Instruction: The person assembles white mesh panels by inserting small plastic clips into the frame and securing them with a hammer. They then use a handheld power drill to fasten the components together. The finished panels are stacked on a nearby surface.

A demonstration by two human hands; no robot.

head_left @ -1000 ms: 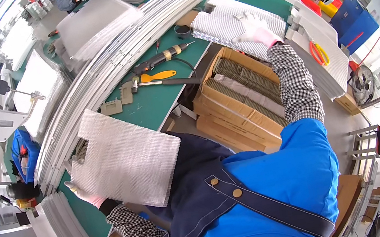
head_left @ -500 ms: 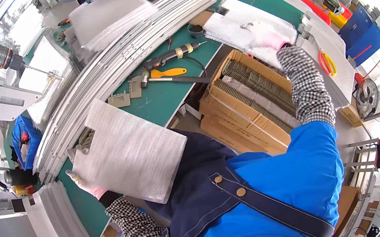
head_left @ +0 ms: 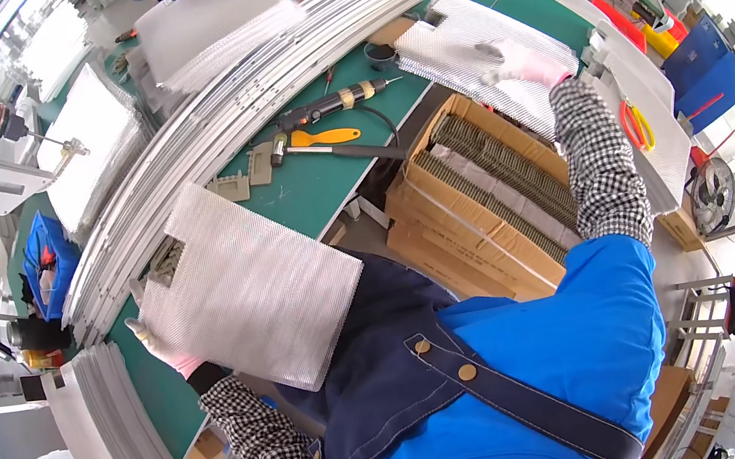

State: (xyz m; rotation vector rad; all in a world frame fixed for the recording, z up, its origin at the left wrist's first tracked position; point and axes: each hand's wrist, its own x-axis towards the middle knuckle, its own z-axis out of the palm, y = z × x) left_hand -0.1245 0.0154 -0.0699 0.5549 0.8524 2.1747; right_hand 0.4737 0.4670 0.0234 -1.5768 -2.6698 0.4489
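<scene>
My left hand point(head_left: 162, 346), in a pale glove, grips the left edge of a silvery mesh sheet point(head_left: 256, 293) with a notched corner. That sheet spans from the bench edge to the front of my dark apron. My right hand point(head_left: 527, 64), also gloved, lies with fingers stretched out over a stack of similar mesh sheets point(head_left: 443, 44) at the right of the bench. Below that stack, an open cardboard box point(head_left: 472, 211) holds rows of thin, dark, tightly packed pieces.
On the green bench point(head_left: 284, 200) lie an electric screwdriver point(head_left: 326, 107), a yellow-handled scraper point(head_left: 327, 138), a hammer point(head_left: 339, 149) and long white strips point(head_left: 237, 100). Red-and-yellow scissors point(head_left: 634, 125) are at the right. A blue bin point(head_left: 51, 265) stands left.
My right hand has slid slightly to the right over the mesh stack. My left hand keeps its hold on the sheet, nearly still.
</scene>
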